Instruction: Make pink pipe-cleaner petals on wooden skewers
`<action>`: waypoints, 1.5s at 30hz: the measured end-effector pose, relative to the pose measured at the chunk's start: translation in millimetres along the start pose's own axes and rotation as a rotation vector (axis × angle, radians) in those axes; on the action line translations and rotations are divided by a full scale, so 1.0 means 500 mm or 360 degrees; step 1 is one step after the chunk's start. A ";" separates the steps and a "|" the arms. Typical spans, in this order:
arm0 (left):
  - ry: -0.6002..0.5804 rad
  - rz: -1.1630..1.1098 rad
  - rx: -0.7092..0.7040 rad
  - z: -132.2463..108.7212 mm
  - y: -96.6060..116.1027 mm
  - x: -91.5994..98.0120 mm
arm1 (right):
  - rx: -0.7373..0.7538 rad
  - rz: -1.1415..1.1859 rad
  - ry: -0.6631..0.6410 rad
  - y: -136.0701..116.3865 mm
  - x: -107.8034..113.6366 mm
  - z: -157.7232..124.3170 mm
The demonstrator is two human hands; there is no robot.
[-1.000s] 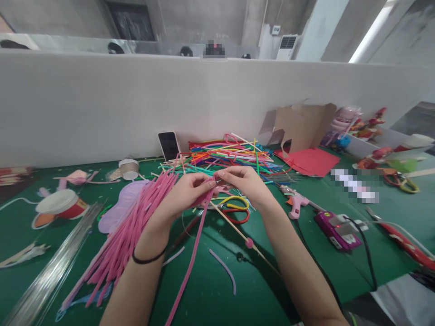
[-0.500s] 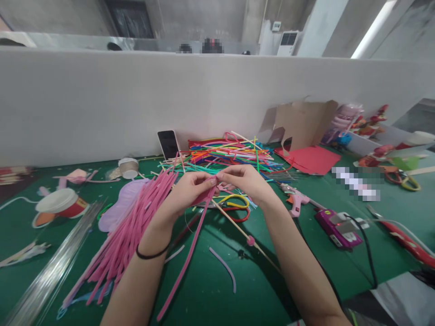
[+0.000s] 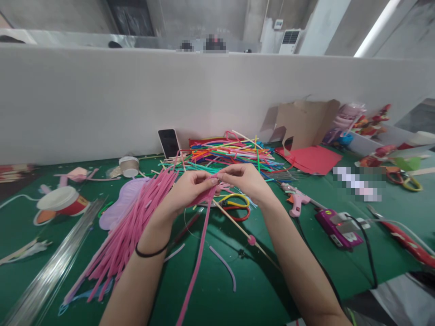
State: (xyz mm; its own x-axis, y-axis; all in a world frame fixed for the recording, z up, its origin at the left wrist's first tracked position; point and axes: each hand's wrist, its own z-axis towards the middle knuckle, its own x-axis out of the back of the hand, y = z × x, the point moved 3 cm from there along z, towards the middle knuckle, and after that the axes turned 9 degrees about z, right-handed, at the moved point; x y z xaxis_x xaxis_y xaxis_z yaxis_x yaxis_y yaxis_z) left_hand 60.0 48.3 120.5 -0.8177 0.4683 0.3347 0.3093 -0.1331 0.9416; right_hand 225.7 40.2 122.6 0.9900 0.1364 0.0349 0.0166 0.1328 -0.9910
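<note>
Thumb and forefinger of my left hand [image 3: 193, 189] pinch a pink pipe cleaner [image 3: 200, 253], whose long end hangs down towards the table's near edge. My right hand [image 3: 247, 182] pinches close against it, fingertips meeting at the upper part of the pipe cleaner. Exactly what is formed between the fingertips is hidden. Below the hands, a thin wooden stick [image 3: 234, 220] with a pink bead-like ball [image 3: 251, 240] slants down to the right. Scissors with yellow and red handles [image 3: 239, 200] lie behind it. A big bundle of pink pipe cleaners [image 3: 125, 244] rests beside my left forearm.
Multicoloured pipe cleaners [image 3: 231, 151] are heaped at the back, near a phone [image 3: 169, 144]. On the right are a pink glue gun [image 3: 297, 199], a purple power strip [image 3: 335, 230] with cords, and red sheets [image 3: 309, 160]. Paper cup [image 3: 70, 201] and clear rods [image 3: 56, 262] lie left.
The hanging end of the pink pipe cleaner has swung to the right and now reaches the bottom of the view. Both hands keep their pinch in nearly the same place.
</note>
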 end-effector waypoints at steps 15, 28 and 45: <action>0.0000 0.0150 -0.0103 -0.001 0.009 -0.001 | -0.0018 0.0049 -0.0150 -0.002 -0.005 0.001; 0.0564 -0.0227 -0.0153 0.009 -0.024 0.061 | 0.0621 -0.0600 0.0322 -0.060 -0.004 -0.035; 0.1178 -0.0136 -0.0378 0.020 -0.050 0.089 | 0.0365 -0.0740 0.0021 0.036 -0.109 -0.008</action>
State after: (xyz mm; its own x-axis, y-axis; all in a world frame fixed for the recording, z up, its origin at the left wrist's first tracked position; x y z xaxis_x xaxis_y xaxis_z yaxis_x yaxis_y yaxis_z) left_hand 20.5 81.1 111.4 -0.9709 -0.2081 0.1187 0.1865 -0.3454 0.9197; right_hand 172.5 31.0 102.1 0.8871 -0.0007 0.4616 0.4256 0.3884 -0.8173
